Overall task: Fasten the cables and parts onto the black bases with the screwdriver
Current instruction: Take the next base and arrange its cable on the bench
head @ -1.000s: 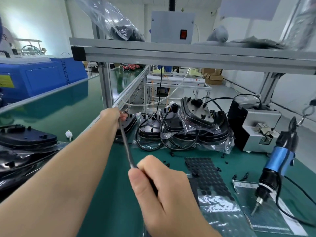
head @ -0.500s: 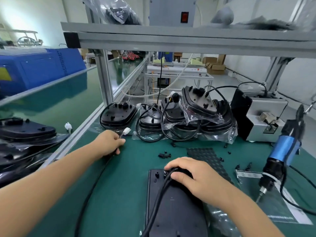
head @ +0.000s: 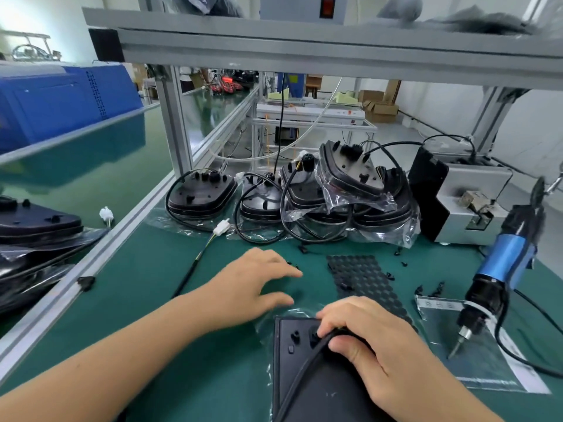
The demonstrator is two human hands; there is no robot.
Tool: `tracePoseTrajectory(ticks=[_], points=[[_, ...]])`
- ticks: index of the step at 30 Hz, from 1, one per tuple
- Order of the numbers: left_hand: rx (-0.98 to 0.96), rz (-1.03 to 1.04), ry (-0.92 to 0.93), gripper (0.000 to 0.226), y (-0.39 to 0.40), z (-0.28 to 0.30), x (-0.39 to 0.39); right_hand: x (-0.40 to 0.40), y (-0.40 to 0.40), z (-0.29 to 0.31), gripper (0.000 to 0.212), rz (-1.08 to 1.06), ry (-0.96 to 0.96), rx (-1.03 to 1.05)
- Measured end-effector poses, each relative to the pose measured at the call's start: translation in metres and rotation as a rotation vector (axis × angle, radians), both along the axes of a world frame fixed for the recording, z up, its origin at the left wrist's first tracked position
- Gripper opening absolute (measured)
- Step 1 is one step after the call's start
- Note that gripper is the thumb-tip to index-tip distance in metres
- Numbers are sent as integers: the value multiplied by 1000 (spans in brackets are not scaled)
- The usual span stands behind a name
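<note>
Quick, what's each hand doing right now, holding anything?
Left hand: open, fingers spread over the green mat, holding nothing.
Right hand: curled round the black cable on the black base.

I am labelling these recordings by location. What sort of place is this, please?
Most likely a factory assembly workstation. A hanging electric screwdriver waits over a green bench mat, wired black bases are stacked in plastic at the back, and aluminium-frame shelving spans the bench, with similar benches behind.
</note>
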State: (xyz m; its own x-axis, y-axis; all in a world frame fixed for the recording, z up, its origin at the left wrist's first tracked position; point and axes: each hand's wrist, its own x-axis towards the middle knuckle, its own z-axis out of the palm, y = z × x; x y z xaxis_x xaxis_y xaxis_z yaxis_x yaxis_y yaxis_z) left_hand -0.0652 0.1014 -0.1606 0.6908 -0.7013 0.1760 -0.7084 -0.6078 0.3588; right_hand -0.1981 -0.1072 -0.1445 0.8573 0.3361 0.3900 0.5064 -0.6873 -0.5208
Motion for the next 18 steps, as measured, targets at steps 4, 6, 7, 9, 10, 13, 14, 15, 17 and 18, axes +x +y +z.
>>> tracePoseTrajectory(ticks=[4, 6, 7, 9, 10, 13, 14, 15, 17, 18], points=[[16, -116, 44, 51, -9, -11, -4, -5, -4, -4, 18, -22, 11, 22], [5, -160, 43, 53, -14, -13, -5, -8, -4, -4, 18, -17, -23, 15], [18, -183, 42, 54, -15, -15, -6, -10, -4, -5, 19, -22, -51, 14], [61, -218, 30, 57, -17, -19, -8, -16, -5, -6, 14, -37, -96, 24], [74, -232, 19, 58, -19, -21, -8, -18, -5, -6, 10, -40, -115, 27], [76, -286, -40, 53, -28, -23, -11, -22, -4, -7, 11, -41, -152, 25], [58, -319, -51, 47, -34, -22, -12, -22, -5, -7, 12, -43, -155, 32], [15, -351, -48, 39, -38, -21, -13, -22, -6, -7, 8, -51, -150, 40], [-106, -371, -21, 22, -44, -18, -13, -20, -9, -7, 14, -70, -114, 59], [-146, -350, 6, 18, -44, -16, -12, -18, -11, -7, 20, -73, -95, 70]])
